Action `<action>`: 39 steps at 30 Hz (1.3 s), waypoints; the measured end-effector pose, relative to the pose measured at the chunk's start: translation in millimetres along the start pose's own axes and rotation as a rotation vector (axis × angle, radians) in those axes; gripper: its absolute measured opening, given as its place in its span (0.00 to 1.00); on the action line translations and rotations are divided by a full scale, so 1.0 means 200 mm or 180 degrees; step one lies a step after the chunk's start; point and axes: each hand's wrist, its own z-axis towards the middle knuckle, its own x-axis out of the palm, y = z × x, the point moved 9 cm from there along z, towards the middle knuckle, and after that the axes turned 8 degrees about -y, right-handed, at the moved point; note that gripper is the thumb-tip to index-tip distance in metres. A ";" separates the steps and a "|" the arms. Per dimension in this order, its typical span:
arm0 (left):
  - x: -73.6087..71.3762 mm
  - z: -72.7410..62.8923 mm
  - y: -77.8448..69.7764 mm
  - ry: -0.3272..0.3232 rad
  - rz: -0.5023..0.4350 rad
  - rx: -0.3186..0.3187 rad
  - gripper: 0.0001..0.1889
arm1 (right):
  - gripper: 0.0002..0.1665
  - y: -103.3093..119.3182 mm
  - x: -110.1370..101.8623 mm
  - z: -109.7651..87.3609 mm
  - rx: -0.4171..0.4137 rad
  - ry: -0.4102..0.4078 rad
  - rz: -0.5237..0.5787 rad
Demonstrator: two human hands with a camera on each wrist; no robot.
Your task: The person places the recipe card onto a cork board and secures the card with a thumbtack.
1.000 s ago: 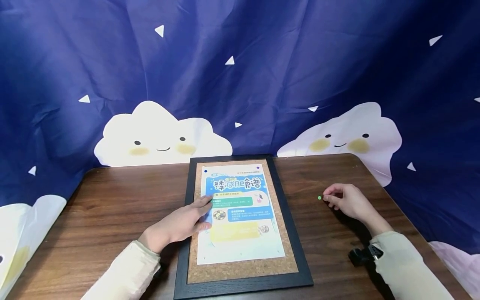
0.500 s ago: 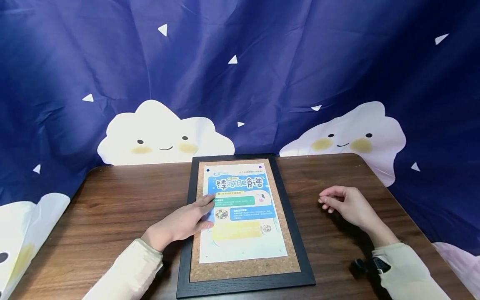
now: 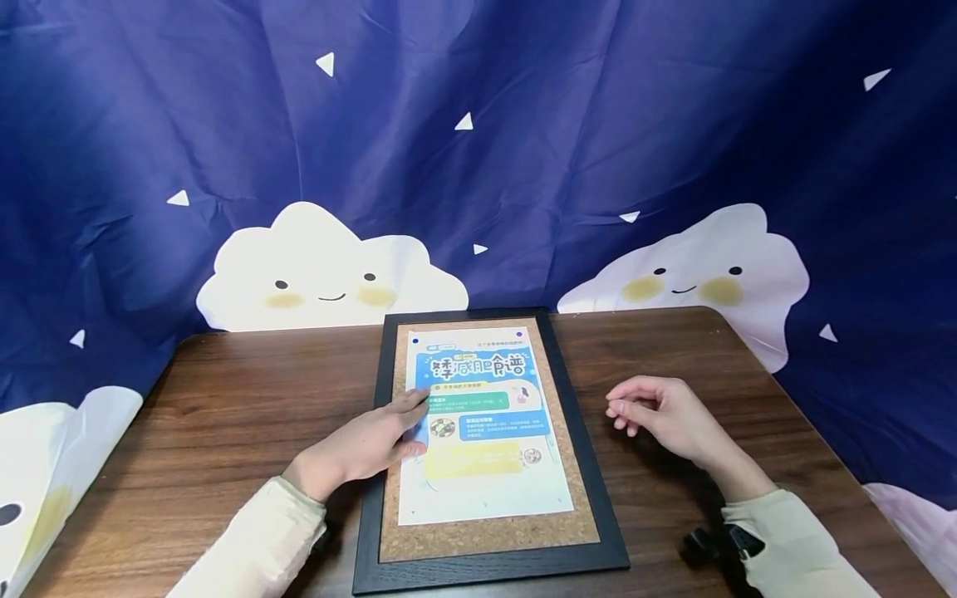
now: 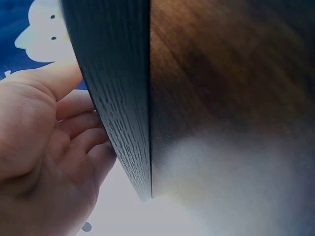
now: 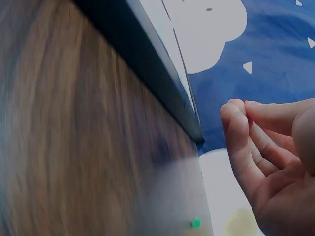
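Observation:
My left hand (image 3: 359, 444) rests across the left side of a black-framed cork board (image 3: 489, 544), its fingers extended over a printed poster (image 3: 486, 502). A blue pin (image 3: 414, 340) and a purple pin (image 3: 519, 334) sit in the poster's top corners. To the right of the frame, my right hand (image 3: 669, 415) hovers over the table, thumb and fingertips pinched together. Between those fingertips the right wrist view shows a speck of a small red pin (image 5: 246, 102), mostly hidden. A green pin (image 5: 196, 223) lies on the table, hidden from the head view.
The brown wooden table (image 3: 247, 399) surrounds the board. Behind it hangs a dark blue curtain (image 3: 523, 166) printed with white clouds. A black wrist device (image 3: 699, 546) sticks out from my right sleeve.
My right hand has moved left toward the frame, away from where the green pin showed; the pin is now covered in the head view. My left hand stays on the poster.

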 end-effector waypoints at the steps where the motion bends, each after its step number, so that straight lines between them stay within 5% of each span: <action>1: 0.00 0.00 0.00 -0.0002 -0.0006 0.0002 0.36 | 0.09 0.01 0.02 0.00 -0.0006 0.0038 0.0013; 20: 0.00 -0.01 0.00 -0.0074 -0.0128 0.0128 0.37 | 0.10 0.20 0.37 0.03 -0.0143 0.0803 0.0315; 29: -0.01 0.00 -0.01 -0.0024 -0.0024 0.0007 0.36 | 0.10 0.24 0.47 0.04 -0.0174 0.0894 0.0281; 37: 0.09 0.02 0.12 -0.0215 -0.0140 0.0299 0.40 | 0.09 0.29 0.61 0.05 -0.0317 0.1082 0.0355; 39: 0.07 0.01 0.09 -0.0200 -0.0191 0.0265 0.40 | 0.09 0.31 0.65 0.05 -0.0318 0.1163 0.0386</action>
